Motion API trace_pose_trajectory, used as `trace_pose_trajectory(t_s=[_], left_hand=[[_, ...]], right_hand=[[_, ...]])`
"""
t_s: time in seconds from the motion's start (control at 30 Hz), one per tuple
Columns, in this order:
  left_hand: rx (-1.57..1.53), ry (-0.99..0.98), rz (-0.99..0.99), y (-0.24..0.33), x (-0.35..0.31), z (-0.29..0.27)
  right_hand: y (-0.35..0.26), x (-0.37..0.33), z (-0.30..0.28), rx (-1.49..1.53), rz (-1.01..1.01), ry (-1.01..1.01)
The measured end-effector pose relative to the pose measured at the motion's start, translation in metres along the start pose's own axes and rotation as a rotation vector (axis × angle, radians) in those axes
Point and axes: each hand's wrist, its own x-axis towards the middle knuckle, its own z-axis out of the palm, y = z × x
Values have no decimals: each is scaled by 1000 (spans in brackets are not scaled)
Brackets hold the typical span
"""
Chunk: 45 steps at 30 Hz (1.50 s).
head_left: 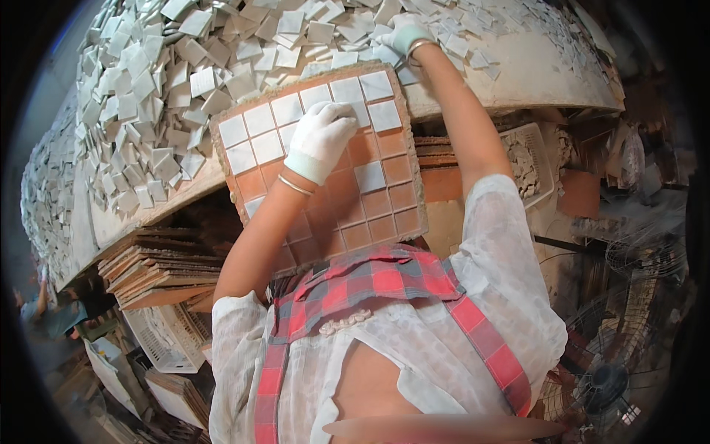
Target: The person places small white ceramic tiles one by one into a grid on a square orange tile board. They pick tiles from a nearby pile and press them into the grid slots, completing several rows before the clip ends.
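Note:
A square board with a raised grid point(345, 186) lies slanted at the table's edge against my red-and-grey checked apron point(355, 285). Its far rows hold white square tiles point(259, 118); most nearer cells show bare reddish-brown base. One lone white tile point(370, 177) lies right of the middle. My left hand point(323, 138), in a white glove, rests over the far rows with its fingers curled down; what they hold is hidden. Beyond the board's far right corner, my gloved right hand point(403, 35) reaches into loose white tiles point(320, 32), its fingers bent together and their tips hard to make out.
Loose tiles heap high on the left of the pale curved table point(510, 81). Below its edge are stacked brown boards point(159, 266) and a white plastic basket point(164, 337). A second basket point(526, 163) with pieces stands at right, near a wire fan point(603, 381).

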Motion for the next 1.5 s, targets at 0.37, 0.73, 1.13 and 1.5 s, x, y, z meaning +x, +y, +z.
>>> trace_pose_trajectory(t_s=[0.37,0.73,1.13,1.5], left_hand=[[164,-38,-95,12,-10,16],[-83,-97,-137,10,-39,-28],[376,-325,-32,-3,29,26],[359,-362,-24,0,21,13]], right_hand=[[-28,-74,-37,394,-56,240],[-35,-261,-70,142,-849,319],[-10,-248,-53,442,-726,0],[44,-122,-18,-104,-383,-11]])
